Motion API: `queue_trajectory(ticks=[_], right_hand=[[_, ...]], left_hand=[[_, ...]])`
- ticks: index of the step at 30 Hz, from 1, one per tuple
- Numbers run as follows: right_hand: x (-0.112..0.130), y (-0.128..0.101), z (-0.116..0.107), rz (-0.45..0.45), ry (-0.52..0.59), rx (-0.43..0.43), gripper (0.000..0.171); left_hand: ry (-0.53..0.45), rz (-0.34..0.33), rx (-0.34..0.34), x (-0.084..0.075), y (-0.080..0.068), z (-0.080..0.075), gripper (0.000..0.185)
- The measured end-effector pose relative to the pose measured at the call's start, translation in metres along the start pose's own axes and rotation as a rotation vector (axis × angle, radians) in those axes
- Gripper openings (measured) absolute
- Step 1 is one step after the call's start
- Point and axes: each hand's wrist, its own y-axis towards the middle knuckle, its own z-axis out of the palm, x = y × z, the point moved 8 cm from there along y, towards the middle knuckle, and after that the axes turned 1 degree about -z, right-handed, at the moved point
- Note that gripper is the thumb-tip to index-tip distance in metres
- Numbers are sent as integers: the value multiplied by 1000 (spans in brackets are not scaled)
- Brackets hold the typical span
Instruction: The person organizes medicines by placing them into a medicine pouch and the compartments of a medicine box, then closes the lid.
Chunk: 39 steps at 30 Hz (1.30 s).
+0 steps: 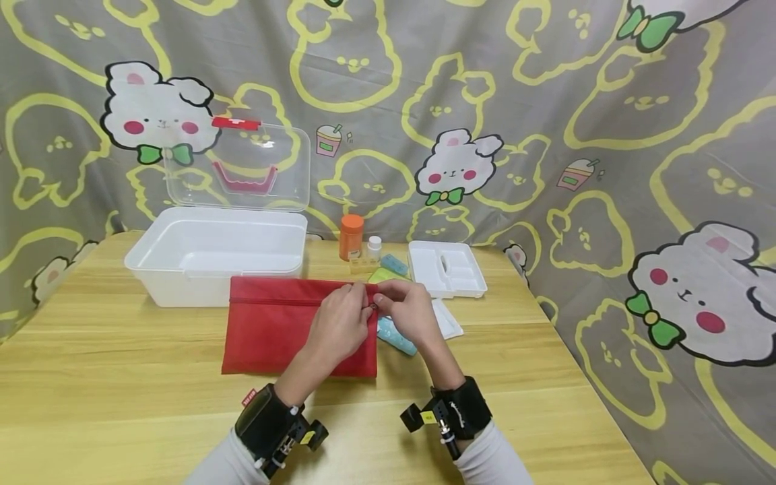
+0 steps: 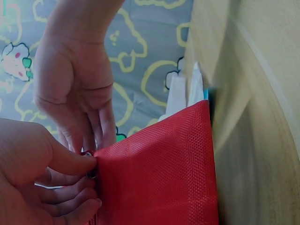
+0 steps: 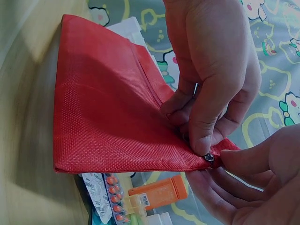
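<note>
A flat red zip pouch [image 1: 273,330] [image 2: 154,178] [image 3: 108,122] lies on the wooden table [image 1: 121,377]. Both hands meet at its far right corner, where the small dark zipper pull [image 1: 372,307] [image 2: 91,173] [image 3: 208,158] sits. My left hand [image 1: 339,320] [image 2: 28,173] [image 3: 211,70] pinches the pouch's corner fabric just beside the pull. From the other side, my right hand [image 1: 412,313] [image 2: 75,89] [image 3: 262,183] has curled fingertips on the pull. The zipper line along the top edge looks closed over most of its length.
Behind the pouch stands an open white box [image 1: 182,269] with a clear lid [image 1: 242,162] raised. An orange bottle [image 1: 351,236] [image 3: 159,192], a small white bottle [image 1: 374,248], a white divided tray [image 1: 445,269] and blister packs [image 1: 397,337] [image 3: 112,197] lie to the right. A patterned cloth hangs behind.
</note>
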Motion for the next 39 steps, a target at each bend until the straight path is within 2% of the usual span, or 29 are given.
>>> queue_trajectory(ticks=[11,22,28,33,39], right_hand=[[-4,1,-1,1,-17,-42,14],[-6,2,-1,0,20,-51,13],[-11,4,-14,26,13,-102,16],[-16,8,-30,44,18,-133,17],[-23,13,-50,68,51,-159,17]], left_hand=[[-69,12,43,2,0,-5,11],[-43,-76,151,14,4,-14,16],[-15,-89,163,27,6,-26,7],[-7,-95,187,42,7,-42,8],[-33,-176,263,67,6,-59,6]])
